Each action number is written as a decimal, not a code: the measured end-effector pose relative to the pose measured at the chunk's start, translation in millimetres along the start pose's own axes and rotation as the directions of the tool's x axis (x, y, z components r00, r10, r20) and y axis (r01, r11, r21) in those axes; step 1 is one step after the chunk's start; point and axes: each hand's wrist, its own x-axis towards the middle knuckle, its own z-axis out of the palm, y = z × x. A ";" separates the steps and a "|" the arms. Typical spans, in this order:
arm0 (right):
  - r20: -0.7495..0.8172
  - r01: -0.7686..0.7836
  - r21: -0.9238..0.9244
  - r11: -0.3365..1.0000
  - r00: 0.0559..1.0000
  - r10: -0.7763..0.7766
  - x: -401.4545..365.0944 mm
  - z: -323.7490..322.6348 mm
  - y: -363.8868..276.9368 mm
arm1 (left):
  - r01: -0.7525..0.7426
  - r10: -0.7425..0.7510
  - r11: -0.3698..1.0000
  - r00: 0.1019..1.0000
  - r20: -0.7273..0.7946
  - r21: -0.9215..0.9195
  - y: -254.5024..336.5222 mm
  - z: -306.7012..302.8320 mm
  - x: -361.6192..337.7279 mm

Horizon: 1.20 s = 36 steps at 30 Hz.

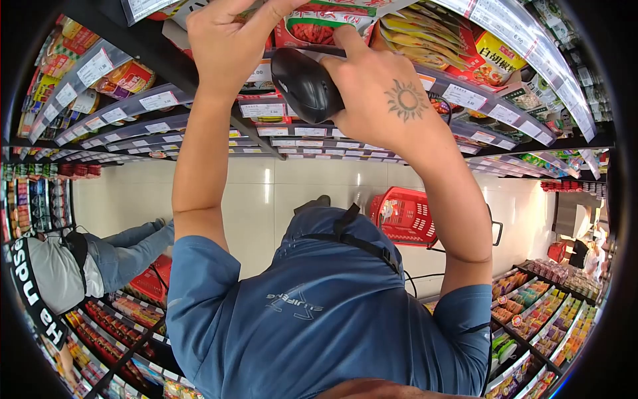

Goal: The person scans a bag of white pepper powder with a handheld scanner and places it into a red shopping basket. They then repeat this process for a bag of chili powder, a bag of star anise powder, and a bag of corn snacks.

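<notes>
My left hand (229,30) reaches up to the shelf at the top of the head view. Its thumb lies across the upper left of a red seasoning packet (322,30) with a green band, and the other fingertips run past the frame edge. My right hand (379,86), with a sun tattoo on its back, is closed around a rounded black mouse-shaped device (306,86). That hand's index finger stretches onto the lower part of the packet. Right of it stands a row of yellow packets (422,33).
Shelf edges carry price tags (465,96). Jars (126,80) stand on the left shelf. A red shopping basket (405,216) is on the tiled floor (256,189) by my body. Another person (60,266) is in the aisle at left. Snack shelves (545,312) rise behind me.
</notes>
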 end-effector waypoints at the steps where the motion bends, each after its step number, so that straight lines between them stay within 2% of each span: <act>1: -0.033 -0.002 -0.011 1.000 0.999 0.001 -0.5 1.2 0.4 | -0.015 0.015 1.000 1.000 0.000 -0.018 -1.8 1.5 0.2; 2: -0.035 -0.003 -0.013 1.000 0.999 0.003 -0.9 1.4 -0.1 | -0.018 0.018 1.000 1.000 0.000 -0.020 -5.6 1.1 -1.1; 4: -0.043 -0.011 0.001 1.000 0.999 0.011 -2.5 1.5 -2.4 | 0.054 -0.052 0.995 0.998 -0.032 0.089 -13.4 -2.2 -4.5; 8: -0.077 -0.011 -0.012 1.000 0.997 0.010 -5.5 6.8 -2.5 | 0.029 -0.027 0.994 0.999 -0.020 0.102 -15.4 -0.9 -3.9; 11: -0.023 -0.028 -0.012 1.000 0.999 0.028 -7.2 4.6 -3.3 | -0.014 0.016 0.998 1.000 -0.022 0.058 -23.4 -2.2 -2.3; 13: -0.018 -0.026 0.005 1.000 1.000 0.026 -8.1 4.3 -2.7 | 0.095 -0.117 0.939 0.992 0.048 0.332 -13.9 -11.9 0.2; 14: -0.018 -0.026 0.005 1.000 0.999 0.026 -8.8 3.8 -2.5 | 0.095 -0.117 0.939 0.992 0.048 0.332 -9.7 -13.6 1.2; 16: -0.015 -0.023 0.034 0.999 1.000 0.024 -11.3 2.1 -1.8 | -0.061 0.036 0.937 0.996 0.078 0.345 -3.7 -15.6 3.1; 17: -0.017 -0.027 0.035 0.999 0.999 0.027 -12.9 1.8 -0.7 | -0.064 0.038 0.937 0.996 0.081 0.344 -3.7 -16.3 3.1; 19: -0.036 -0.015 0.057 0.998 0.999 0.017 -17.8 2.2 0.8 | -0.242 0.228 0.839 0.970 0.090 0.487 -5.1 -19.1 2.5; 22: -0.074 -0.006 0.028 1.000 0.997 0.008 -25.1 2.8 0.3 | -0.217 0.177 0.810 0.976 0.124 0.544 -1.5 -22.8 2.9; 24: -0.082 -0.038 0.004 0.999 0.996 0.038 -28.9 0.3 -2.3 | -0.265 0.228 0.812 0.964 0.134 0.520 -3.1 -21.3 6.1; 26: -0.091 -0.067 -0.016 0.998 0.994 0.065 -32.1 -2.3 -5.7 | -0.182 0.082 0.824 0.975 0.204 0.537 0.8 -23.4 10.4; 28: -0.108 -0.173 0.028 0.984 0.979 0.175 -34.0 -4.1 -9.1 | -0.201 0.101 0.831 0.972 0.214 0.518 5.0 -20.7 13.0; 31: -0.100 -0.174 0.059 0.983 0.979 0.179 -36.2 -7.6 -10.4 | -0.163 0.043 0.857 0.968 0.248 0.490 9.4 -16.6 12.7; 33: -0.102 -0.169 0.089 0.982 0.979 0.178 -38.7 -8.9 -11.1 | 0.008 -0.149 0.850 0.962 0.227 0.527 7.0 -13.2 11.3; 34: -0.104 -0.163 0.113 0.980 0.979 0.175 -39.0 -9.5 -11.2 | 0.010 -0.151 0.847 0.963 0.222 0.532 5.7 -14.5 12.4; 36: -0.115 -0.157 0.108 0.982 0.979 0.170 -38.6 -10.9 -11.6 | 0.080 -0.264 0.831 0.928 0.264 0.550 3.7 -17.1 14.3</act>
